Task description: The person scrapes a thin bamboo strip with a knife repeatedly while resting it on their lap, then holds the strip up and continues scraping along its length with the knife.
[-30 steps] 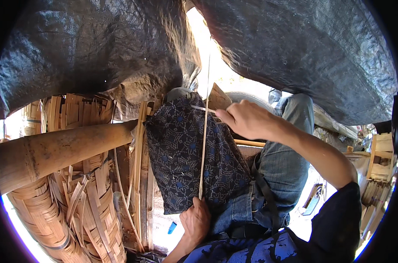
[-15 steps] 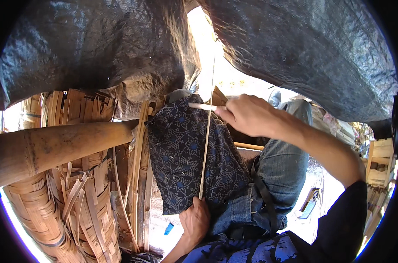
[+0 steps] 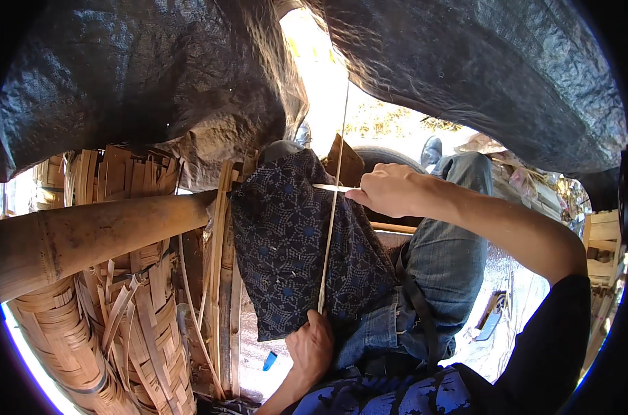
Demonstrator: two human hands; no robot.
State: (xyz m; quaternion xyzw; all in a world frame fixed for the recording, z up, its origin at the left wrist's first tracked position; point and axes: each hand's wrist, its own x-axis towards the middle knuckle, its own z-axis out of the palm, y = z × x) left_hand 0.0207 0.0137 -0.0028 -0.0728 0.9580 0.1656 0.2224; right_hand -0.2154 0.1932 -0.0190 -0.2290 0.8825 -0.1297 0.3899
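this side of the black tarpaulin (image 3: pixel 480 83), dark patterned cloth (image 3: pixel 279 266) covers part of the lap, and a long, narrow bamboo strip (image 3: pixel 328 252) runs up across it, its near end gripped by the left hand (image 3: pixel 310 346). the right hand (image 3: pixel 395 191) is closed around a thin blade (image 3: pixel 324 186) that crosses the strip; tilted too steeply, it could bite in and snap so slender a length, while a loose left-hand grip might let the strip twist, sending the edge skidding into the cloth.

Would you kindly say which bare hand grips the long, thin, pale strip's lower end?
The left hand, beside the dark patterned cloth; the right hand holds a slim, pale, blade-like tool across the strip.
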